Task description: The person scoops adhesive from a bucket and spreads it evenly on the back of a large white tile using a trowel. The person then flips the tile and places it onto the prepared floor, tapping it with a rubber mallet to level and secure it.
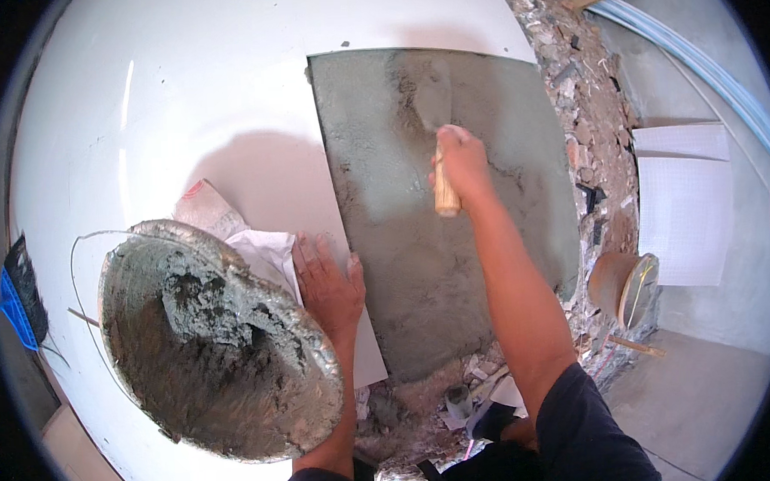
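My right hand (466, 164) is wrapped round the wooden handle of a trowel (435, 101), whose blade lies against wet grey mortar (429, 273). The mortar fills a rectangular gap beside large white tiles (248, 57). Its upper part has a smoother, wetter sheen, with a rough patch next to the blade. My left hand (329, 282) rests palm down, fingers stretched out, at the edge of a white cloth or sack (265, 250) on the tile. In front of my left forearm is a mortar-crusted bucket (136, 337) with a wire handle, holding clumps of grey mortar.
A strip of broken rubble (582, 137) runs along the right of the mortar. Beyond it are white sheets (685, 214), a round container (615, 286) on its side and light-blue pipes (703, 50). A blue brush (14, 304) with black bristles lies far left.
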